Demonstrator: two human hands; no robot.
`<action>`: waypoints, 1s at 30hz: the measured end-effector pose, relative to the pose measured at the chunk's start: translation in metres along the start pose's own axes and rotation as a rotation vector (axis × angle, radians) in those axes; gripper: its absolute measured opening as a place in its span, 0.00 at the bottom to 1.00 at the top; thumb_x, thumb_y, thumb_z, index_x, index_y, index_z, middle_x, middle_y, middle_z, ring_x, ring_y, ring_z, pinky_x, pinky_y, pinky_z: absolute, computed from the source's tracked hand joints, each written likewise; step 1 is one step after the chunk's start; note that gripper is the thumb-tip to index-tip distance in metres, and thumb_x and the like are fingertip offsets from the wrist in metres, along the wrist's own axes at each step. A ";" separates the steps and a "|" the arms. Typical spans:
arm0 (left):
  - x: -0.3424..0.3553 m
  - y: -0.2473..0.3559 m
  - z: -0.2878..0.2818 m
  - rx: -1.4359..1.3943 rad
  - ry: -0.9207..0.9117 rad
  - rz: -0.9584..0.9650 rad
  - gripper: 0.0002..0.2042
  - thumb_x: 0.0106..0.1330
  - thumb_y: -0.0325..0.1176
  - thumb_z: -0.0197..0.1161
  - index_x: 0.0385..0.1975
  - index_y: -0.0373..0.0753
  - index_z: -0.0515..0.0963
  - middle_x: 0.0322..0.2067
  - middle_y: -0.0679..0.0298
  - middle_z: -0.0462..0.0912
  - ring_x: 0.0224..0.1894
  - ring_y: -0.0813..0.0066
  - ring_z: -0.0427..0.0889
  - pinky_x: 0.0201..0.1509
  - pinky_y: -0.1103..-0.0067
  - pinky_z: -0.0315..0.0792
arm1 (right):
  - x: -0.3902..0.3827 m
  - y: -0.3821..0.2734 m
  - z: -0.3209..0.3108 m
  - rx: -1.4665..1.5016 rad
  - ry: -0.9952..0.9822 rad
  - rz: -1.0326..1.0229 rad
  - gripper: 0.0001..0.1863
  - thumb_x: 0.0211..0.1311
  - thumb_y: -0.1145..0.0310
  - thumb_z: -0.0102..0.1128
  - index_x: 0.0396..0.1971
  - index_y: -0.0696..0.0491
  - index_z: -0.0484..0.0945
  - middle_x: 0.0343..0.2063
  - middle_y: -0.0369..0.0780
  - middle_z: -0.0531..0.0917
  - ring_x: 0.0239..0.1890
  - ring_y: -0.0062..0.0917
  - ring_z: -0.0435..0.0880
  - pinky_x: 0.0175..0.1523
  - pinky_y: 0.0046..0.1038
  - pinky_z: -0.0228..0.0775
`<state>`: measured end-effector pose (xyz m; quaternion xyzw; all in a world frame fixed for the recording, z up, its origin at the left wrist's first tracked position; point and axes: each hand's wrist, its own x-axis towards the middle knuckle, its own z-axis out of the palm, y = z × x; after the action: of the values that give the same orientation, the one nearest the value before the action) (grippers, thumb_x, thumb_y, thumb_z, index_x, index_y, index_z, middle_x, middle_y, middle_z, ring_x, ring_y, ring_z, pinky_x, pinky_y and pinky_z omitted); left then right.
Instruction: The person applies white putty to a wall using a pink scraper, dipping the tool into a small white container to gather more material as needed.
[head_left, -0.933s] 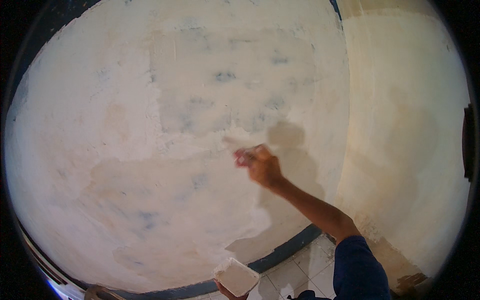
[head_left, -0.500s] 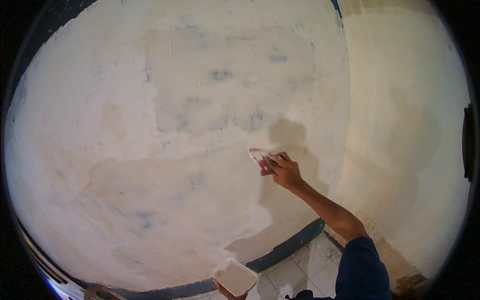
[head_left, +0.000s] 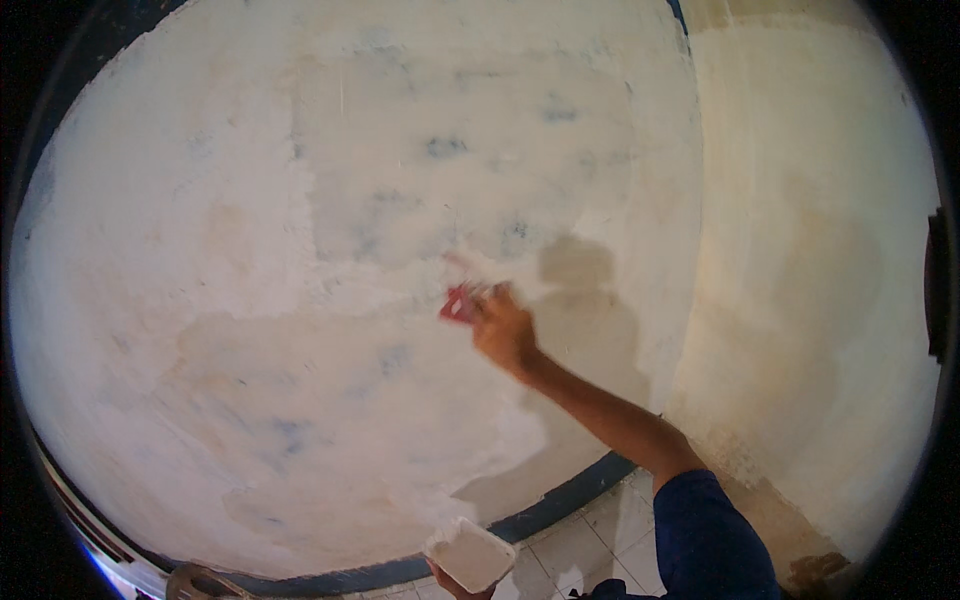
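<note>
My right hand (head_left: 505, 330) is closed round a red putty spreader (head_left: 458, 304), held up at the middle of a whitish, patchily coated wall (head_left: 230, 440). Motion blurs the spreader's blade, so I cannot tell whether its edge touches the wall. Low in the picture, my left hand (head_left: 444, 578) grips a white rectangular tub (head_left: 490, 533) from below and its left side. Off-white paste (head_left: 470, 560) lies inside the tub. Most of the left hand is hidden beneath it.
A cream side wall (head_left: 770, 200) meets the coated wall in a corner at the right. Dark skirting (head_left: 560, 508) runs along the bottom, above pale floor tiles (head_left: 575, 550). A brown curved object (head_left: 200, 583) stands at the lower left. Bluish spots (head_left: 445, 147) mark the wall.
My right hand has moved left and slightly up with the spreader, which has turned in the hand's sweep. My left hand and the tub have stayed in place.
</note>
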<state>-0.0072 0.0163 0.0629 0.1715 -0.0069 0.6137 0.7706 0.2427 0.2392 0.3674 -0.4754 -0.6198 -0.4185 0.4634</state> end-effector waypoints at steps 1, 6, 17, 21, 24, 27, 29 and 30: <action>-0.002 -0.001 -0.004 -0.009 0.012 -0.005 0.37 0.61 0.69 0.47 0.65 0.53 0.63 0.65 0.62 0.66 0.64 0.51 0.66 0.62 0.46 0.62 | -0.007 -0.018 -0.004 0.039 -0.013 -0.086 0.27 0.39 0.73 0.63 0.47 0.46 0.80 0.37 0.36 0.79 0.42 0.33 0.78 0.31 0.33 0.76; -0.001 0.007 -0.006 -0.058 0.113 -0.038 0.37 0.62 0.69 0.45 0.66 0.51 0.62 0.65 0.62 0.65 0.65 0.52 0.65 0.63 0.46 0.61 | 0.028 0.008 -0.055 0.258 0.099 -0.105 0.17 0.42 0.81 0.60 0.35 0.47 0.81 0.36 0.33 0.83 0.38 0.31 0.80 0.37 0.29 0.76; 0.004 0.015 0.000 0.159 0.064 0.125 0.36 0.63 0.68 0.46 0.62 0.48 0.66 0.60 0.60 0.71 0.60 0.54 0.71 0.61 0.51 0.66 | 0.043 0.019 -0.017 -0.086 -0.024 0.119 0.20 0.47 0.75 0.58 0.45 0.51 0.80 0.35 0.40 0.79 0.41 0.36 0.79 0.36 0.35 0.77; 0.006 0.015 -0.045 -0.048 -0.062 0.003 0.34 0.64 0.66 0.46 0.62 0.49 0.67 0.59 0.60 0.72 0.59 0.54 0.71 0.60 0.51 0.66 | 0.014 -0.055 -0.030 0.156 -0.066 -0.233 0.23 0.41 0.76 0.61 0.43 0.50 0.82 0.36 0.37 0.82 0.40 0.32 0.80 0.36 0.27 0.78; 0.011 0.015 -0.032 -0.064 0.034 -0.002 0.33 0.64 0.65 0.46 0.62 0.49 0.66 0.60 0.61 0.71 0.60 0.54 0.71 0.60 0.50 0.66 | 0.036 -0.024 -0.051 0.143 -0.044 -0.110 0.22 0.46 0.73 0.61 0.47 0.53 0.79 0.40 0.39 0.79 0.45 0.34 0.78 0.37 0.31 0.80; 0.009 0.026 -0.004 -0.017 0.103 0.021 0.33 0.64 0.65 0.46 0.63 0.49 0.66 0.61 0.62 0.71 0.61 0.55 0.70 0.61 0.49 0.65 | 0.080 0.009 -0.047 -0.031 0.272 -0.018 0.23 0.47 0.71 0.61 0.49 0.50 0.78 0.42 0.38 0.78 0.44 0.36 0.78 0.39 0.31 0.79; 0.007 0.027 0.000 -0.023 0.068 0.004 0.33 0.64 0.65 0.46 0.63 0.50 0.66 0.61 0.62 0.70 0.62 0.55 0.69 0.61 0.48 0.65 | 0.077 0.011 -0.025 -0.039 0.246 0.012 0.24 0.47 0.72 0.60 0.50 0.51 0.77 0.44 0.38 0.78 0.46 0.36 0.77 0.40 0.31 0.79; 0.007 0.025 0.001 -0.031 0.071 0.005 0.34 0.64 0.65 0.46 0.63 0.50 0.66 0.61 0.62 0.70 0.62 0.56 0.69 0.61 0.48 0.65 | 0.061 0.011 -0.006 -0.103 0.095 0.003 0.25 0.47 0.73 0.60 0.51 0.53 0.77 0.44 0.38 0.78 0.47 0.36 0.76 0.40 0.31 0.79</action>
<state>-0.0291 0.0274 0.0720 0.1375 0.0106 0.6212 0.7714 0.2473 0.2474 0.4286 -0.4791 -0.5739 -0.4711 0.4681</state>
